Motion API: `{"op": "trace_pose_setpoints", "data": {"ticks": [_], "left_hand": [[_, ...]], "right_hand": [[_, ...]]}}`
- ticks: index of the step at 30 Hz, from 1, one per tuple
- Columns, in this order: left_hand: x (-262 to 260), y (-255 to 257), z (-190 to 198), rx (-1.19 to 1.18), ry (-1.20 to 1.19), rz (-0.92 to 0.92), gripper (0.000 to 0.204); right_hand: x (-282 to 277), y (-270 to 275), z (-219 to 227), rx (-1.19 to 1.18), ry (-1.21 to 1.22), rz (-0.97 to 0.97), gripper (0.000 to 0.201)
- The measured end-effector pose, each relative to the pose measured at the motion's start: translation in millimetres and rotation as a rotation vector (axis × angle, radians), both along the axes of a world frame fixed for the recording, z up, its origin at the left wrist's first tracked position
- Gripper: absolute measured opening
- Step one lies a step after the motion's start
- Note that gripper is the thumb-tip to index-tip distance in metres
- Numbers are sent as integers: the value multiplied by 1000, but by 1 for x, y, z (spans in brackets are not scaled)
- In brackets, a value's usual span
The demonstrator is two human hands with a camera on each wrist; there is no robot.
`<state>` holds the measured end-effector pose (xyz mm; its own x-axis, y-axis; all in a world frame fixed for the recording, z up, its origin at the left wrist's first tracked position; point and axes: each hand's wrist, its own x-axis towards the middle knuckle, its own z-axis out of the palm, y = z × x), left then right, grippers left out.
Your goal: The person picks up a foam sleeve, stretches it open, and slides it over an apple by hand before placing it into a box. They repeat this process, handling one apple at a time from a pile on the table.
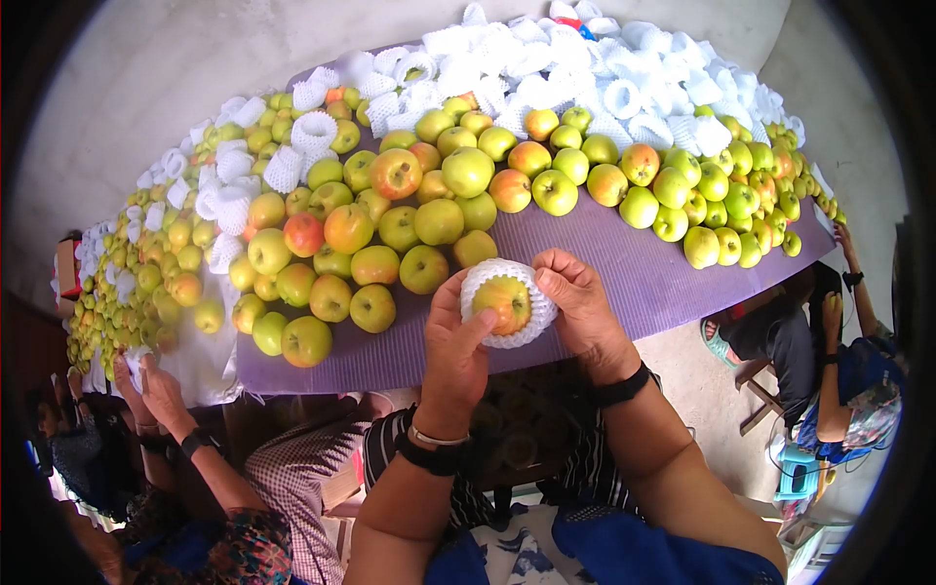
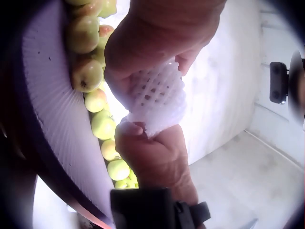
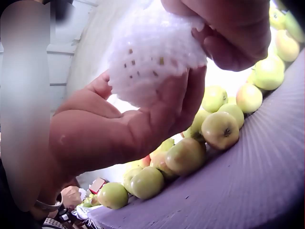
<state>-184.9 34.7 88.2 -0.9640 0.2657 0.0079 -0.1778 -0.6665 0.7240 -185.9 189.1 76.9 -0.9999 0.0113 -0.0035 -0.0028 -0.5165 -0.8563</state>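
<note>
A yellow-green apple (image 1: pixel 504 303) with a reddish flush sits inside a white foam net sleeve (image 1: pixel 539 314), held above the table's front edge. My left hand (image 1: pixel 456 349) holds the sleeved apple from the left, its thumb lying across the apple's exposed face. From the other side my right hand (image 1: pixel 588 317) pinches the sleeve's rim between thumb and fingers. In the left wrist view the stretched mesh of the net (image 2: pixel 164 98) shows between both hands. The right wrist view has the net (image 3: pixel 147 52) covering the apple, with the left fingers curled under it.
Many loose apples (image 1: pixel 439 222) cover the purple corrugated table top (image 1: pixel 624 258). Behind them lies a heap of white foam nets (image 1: pixel 546 68). Another person's hands (image 1: pixel 151 390) work at the left, and a person (image 1: pixel 848 380) sits at the right end.
</note>
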Motion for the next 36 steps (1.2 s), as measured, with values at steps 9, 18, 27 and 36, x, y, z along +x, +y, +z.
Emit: {"op": "trace_pose_setpoints", "data": {"ticks": [9,18,27,36], "left_hand": [[-2,-6,3,45,16,-63,52],[-1,-6,-2,37,18,-40,45],[2,-7,10,-472,248,4,38],[1,-9,10,-544,278,-151,35]], "right_hand": [[2,6,7,-173,-68,116,12],[7,1,11,-141,-93,114,15],[11,5,14,38,110,67,11],[10,0,17,-136,-44,9,4]]}}
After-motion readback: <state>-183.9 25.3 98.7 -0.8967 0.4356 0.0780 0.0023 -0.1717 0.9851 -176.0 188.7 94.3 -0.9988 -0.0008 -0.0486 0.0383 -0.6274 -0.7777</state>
